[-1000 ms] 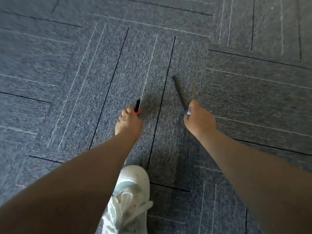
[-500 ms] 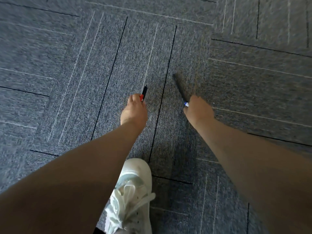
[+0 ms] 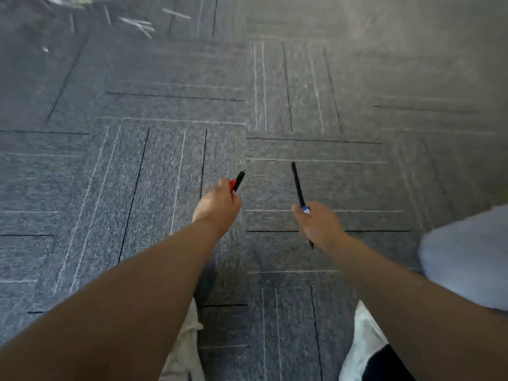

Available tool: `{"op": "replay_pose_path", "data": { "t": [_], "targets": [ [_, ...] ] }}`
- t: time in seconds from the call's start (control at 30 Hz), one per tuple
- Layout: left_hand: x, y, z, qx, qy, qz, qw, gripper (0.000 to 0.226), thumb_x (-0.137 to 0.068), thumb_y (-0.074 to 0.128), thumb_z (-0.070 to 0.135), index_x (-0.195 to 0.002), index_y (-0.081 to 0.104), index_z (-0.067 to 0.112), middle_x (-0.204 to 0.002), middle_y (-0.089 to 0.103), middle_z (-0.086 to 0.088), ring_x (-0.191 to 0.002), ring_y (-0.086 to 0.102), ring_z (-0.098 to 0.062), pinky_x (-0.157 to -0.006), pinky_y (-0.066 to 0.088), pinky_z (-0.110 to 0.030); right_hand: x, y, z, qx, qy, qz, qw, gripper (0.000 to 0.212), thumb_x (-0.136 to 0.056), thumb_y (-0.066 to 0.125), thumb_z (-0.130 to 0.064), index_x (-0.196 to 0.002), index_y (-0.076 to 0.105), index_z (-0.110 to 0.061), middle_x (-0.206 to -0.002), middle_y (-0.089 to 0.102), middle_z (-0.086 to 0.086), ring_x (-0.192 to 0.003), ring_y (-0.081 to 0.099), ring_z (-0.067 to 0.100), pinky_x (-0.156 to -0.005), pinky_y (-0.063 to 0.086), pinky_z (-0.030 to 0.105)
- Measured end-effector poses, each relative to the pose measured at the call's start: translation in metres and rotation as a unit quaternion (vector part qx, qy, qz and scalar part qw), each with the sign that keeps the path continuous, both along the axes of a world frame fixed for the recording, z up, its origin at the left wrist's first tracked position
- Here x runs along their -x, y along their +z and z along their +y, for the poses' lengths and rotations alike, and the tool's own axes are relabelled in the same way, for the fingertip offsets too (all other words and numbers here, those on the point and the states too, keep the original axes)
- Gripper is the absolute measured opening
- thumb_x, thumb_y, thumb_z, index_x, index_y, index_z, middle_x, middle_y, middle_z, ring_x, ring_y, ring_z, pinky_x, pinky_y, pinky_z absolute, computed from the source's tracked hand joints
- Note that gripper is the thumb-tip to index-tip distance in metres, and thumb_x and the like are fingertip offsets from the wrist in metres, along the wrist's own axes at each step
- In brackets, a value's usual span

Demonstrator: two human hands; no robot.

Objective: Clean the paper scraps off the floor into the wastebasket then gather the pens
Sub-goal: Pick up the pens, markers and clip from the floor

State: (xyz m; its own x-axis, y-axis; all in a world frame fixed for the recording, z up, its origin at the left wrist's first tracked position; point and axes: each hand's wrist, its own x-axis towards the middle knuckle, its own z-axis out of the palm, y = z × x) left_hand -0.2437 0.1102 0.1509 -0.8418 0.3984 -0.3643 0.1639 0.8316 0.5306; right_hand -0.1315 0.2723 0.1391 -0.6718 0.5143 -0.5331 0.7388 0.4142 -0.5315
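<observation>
Two hands reach forward over the carpet, each curled into a fist around a pen. The left hand (image 3: 218, 206) grips a short black pen (image 3: 238, 180) with a red band where it leaves the fingers; its tip sticks out up and to the right, clear of the floor. The right hand (image 3: 320, 224) is closed round a long, thin black pen (image 3: 298, 187) with a small blue-and-white mark just above the fingers. This slim shaft runs up and slightly left from the fist, and a short dark end shows below the hand. Both pens are held in the air, their upper ends near each other but apart.

Bare forearms stretch back to the bottom corners. Under them stand two white shoes, the left shoe (image 3: 187, 347) partly hidden by the arm, the right shoe (image 3: 362, 345) with a dark trouser hem over it. A pale grey knee (image 3: 464, 257) juts in from the right edge. The carpet (image 3: 137, 174) is grey, coarse-woven tile with thin black and white stripes, laid in alternating directions. The far floor is blurred; pale streaks at top left cannot be made out.
</observation>
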Motion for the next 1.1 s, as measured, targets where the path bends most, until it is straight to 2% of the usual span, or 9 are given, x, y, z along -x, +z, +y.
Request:
{"op": "replay_pose_path", "data": {
  "t": [0.1, 0.2, 0.33, 0.4, 0.47, 0.53, 0.8, 0.93, 1.1],
  "targets": [
    [-0.03, 0.071, 0.031, -0.04, -0.04, 0.025, 0.998, 0.024, -0.094, 0.037, 0.017, -0.115, 0.039, 0.007, -0.096, 0.058, -0.018, -0.078, 0.056, -0.033, -0.061, 0.043, -0.038, -0.032, 0.074, 0.022, -0.026, -0.022, 0.062, 0.998, 0.031, -0.095, 0.041, -0.042, -0.082, 0.054, -0.017, -0.066, 0.052, 0.003, -0.068, 0.055, 0.025, -0.063, 0.043, 0.036],
    [-0.061, 0.148, 0.05, -0.099, -0.063, 0.078, 0.99, 0.021, -0.094, 0.037, 0.016, -0.112, 0.04, 0.007, -0.097, 0.06, -0.016, -0.087, 0.058, -0.033, -0.069, 0.043, -0.037, -0.066, 0.151, 0.04, -0.044, -0.068, 0.122, 0.989, 0.028, -0.096, 0.042, -0.038, -0.095, 0.058, -0.015, -0.071, 0.056, 0.006, -0.067, 0.058, 0.027, -0.063, 0.047, 0.038],
    [-0.115, 0.251, 0.059, -0.146, -0.096, 0.115, 0.978, 0.013, -0.094, 0.038, 0.016, -0.106, 0.038, 0.011, -0.072, 0.052, -0.003, -0.058, 0.05, -0.021, -0.046, 0.034, -0.029, -0.124, 0.255, 0.045, -0.092, -0.107, 0.215, 0.966, 0.025, -0.097, 0.043, -0.029, -0.088, 0.055, -0.009, -0.08, 0.059, 0.012, -0.078, 0.063, 0.035, -0.071, 0.048, 0.041],
    [-0.147, 0.299, 0.061, -0.167, -0.113, 0.149, 0.968, 0.013, -0.094, 0.041, 0.02, -0.105, 0.039, 0.013, -0.073, 0.051, -0.002, -0.059, 0.051, -0.022, -0.05, 0.036, -0.031, -0.155, 0.303, 0.043, -0.121, -0.12, 0.238, 0.956, 0.03, -0.096, 0.043, -0.03, -0.075, 0.052, -0.011, -0.069, 0.058, 0.01, -0.074, 0.062, 0.034, -0.07, 0.051, 0.043],
    [-0.183, 0.343, 0.062, -0.182, -0.131, 0.188, 0.956, 0.016, -0.093, 0.043, 0.022, -0.106, 0.041, 0.012, -0.078, 0.055, -0.007, -0.069, 0.056, -0.03, -0.057, 0.042, -0.035, -0.19, 0.345, 0.038, -0.149, -0.12, 0.235, 0.953, 0.036, -0.097, 0.04, -0.032, -0.066, 0.047, -0.015, -0.062, 0.051, 0.003, -0.07, 0.057, 0.029, -0.065, 0.045, 0.033],
    [-0.223, 0.383, 0.062, -0.198, -0.151, 0.216, 0.944, 0.018, -0.093, 0.043, 0.023, -0.107, 0.041, 0.011, -0.082, 0.059, -0.012, -0.075, 0.059, -0.034, -0.063, 0.046, -0.039, -0.231, 0.384, 0.032, -0.172, -0.133, 0.236, 0.947, 0.031, -0.097, 0.04, -0.032, -0.074, 0.05, -0.013, -0.067, 0.05, 0.003, -0.072, 0.051, 0.024, -0.064, 0.036, 0.028],
    [-0.355, 0.48, 0.049, -0.258, -0.208, 0.263, 0.906, 0.017, -0.093, 0.042, 0.018, -0.107, 0.04, 0.009, -0.082, 0.059, -0.013, -0.068, 0.054, -0.028, -0.058, 0.042, -0.034, -0.372, 0.503, 0.003, -0.224, -0.176, 0.316, 0.905, 0.026, -0.097, 0.04, -0.031, -0.081, 0.05, -0.013, -0.068, 0.049, 0.004, -0.069, 0.048, 0.023, -0.054, 0.031, 0.028],
    [-0.409, 0.512, 0.043, -0.289, -0.221, 0.275, 0.89, 0.02, -0.093, 0.043, 0.017, -0.109, 0.043, 0.006, -0.088, 0.062, -0.02, -0.078, 0.059, -0.036, -0.064, 0.046, -0.04, -0.435, 0.531, -0.008, -0.255, -0.199, 0.346, 0.881, 0.038, -0.097, 0.04, -0.032, -0.061, 0.041, -0.019, -0.058, 0.044, 0.0, -0.055, 0.043, 0.017, -0.046, 0.029, 0.026],
    [-0.459, 0.538, 0.049, -0.318, -0.26, 0.286, 0.865, 0.018, -0.095, 0.041, 0.024, -0.104, 0.043, 0.008, -0.084, 0.058, -0.014, -0.074, 0.056, -0.031, -0.063, 0.044, -0.038, -0.497, 0.552, -0.017, -0.229, -0.252, 0.379, 0.861, 0.038, -0.096, 0.041, -0.035, -0.061, 0.037, -0.02, -0.054, 0.041, 0.002, -0.05, 0.041, 0.019, -0.054, 0.035, 0.028]
  ]
}}
